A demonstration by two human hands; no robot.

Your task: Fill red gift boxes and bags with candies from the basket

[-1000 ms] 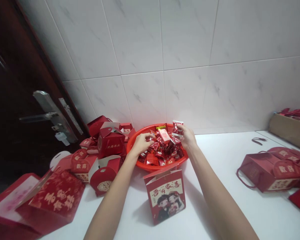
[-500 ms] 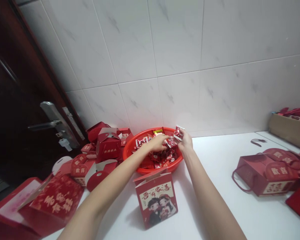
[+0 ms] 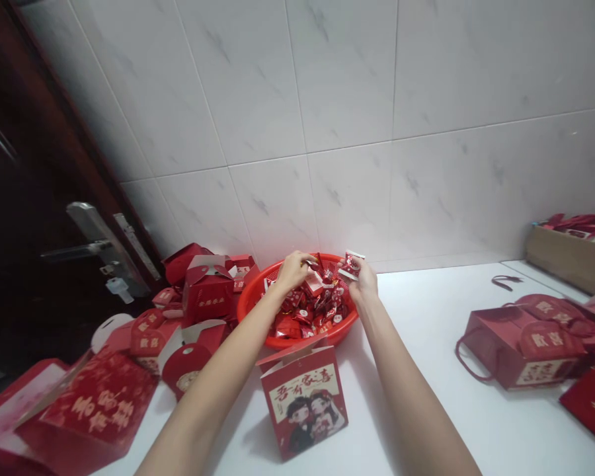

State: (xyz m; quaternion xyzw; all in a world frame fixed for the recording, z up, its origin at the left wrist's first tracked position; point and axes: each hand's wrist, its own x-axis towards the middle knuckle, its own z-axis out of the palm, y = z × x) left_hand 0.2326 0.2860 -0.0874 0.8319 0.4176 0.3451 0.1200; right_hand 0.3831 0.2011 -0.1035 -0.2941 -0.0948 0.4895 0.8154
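A red plastic basket (image 3: 248,311) full of small wrapped sweets (image 3: 322,307) stands against the tiled wall. Over its back left part, my left hand (image 3: 294,270) is closed on a small wrapped sweet at its fingertips, partly hidden by the fingers. At the basket's right rim, my right hand (image 3: 365,277) holds red-and-white wrapped sweets (image 3: 352,264). Just in front of the basket, between my forearms, an upright red gift box (image 3: 305,403) shows a cartoon couple; its top flaps are raised.
Many red gift boxes (image 3: 209,291) crowd the left side beside a dark door (image 3: 24,198) with a metal handle. More red boxes (image 3: 525,344) lie at the right. Behind them are a dark red cord (image 3: 506,282) and a cardboard box (image 3: 560,256).
My left hand has moved up and back from the middle of the basket and now pinches a sweet. My right hand keeps its sweets near the rim. The view has shifted slightly.
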